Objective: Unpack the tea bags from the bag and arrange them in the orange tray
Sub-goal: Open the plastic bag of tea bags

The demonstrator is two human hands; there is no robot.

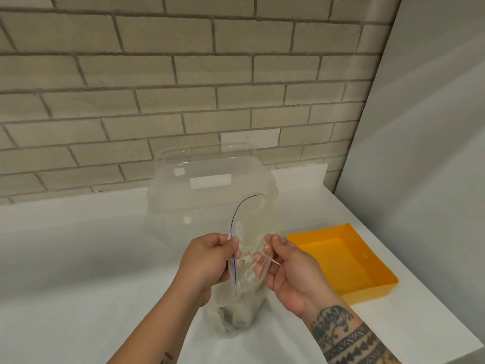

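A clear zip bag [242,298] stands on the white counter in front of me, its mouth pulled apart, a blue zip line curving along its left lip. Pale tea bags [237,315] lie bunched in its lower half. My left hand [207,261] pinches the left lip of the bag. My right hand [291,271] pinches the right lip, by the orange zip line. The orange tray [341,261] sits on the counter to the right of the bag, with nothing in it.
A large clear plastic container [207,185] stands behind the bag, against the brick wall [183,74]. A white side wall [425,153] closes off the right. The counter's edge [446,348] runs close past the tray at the lower right.
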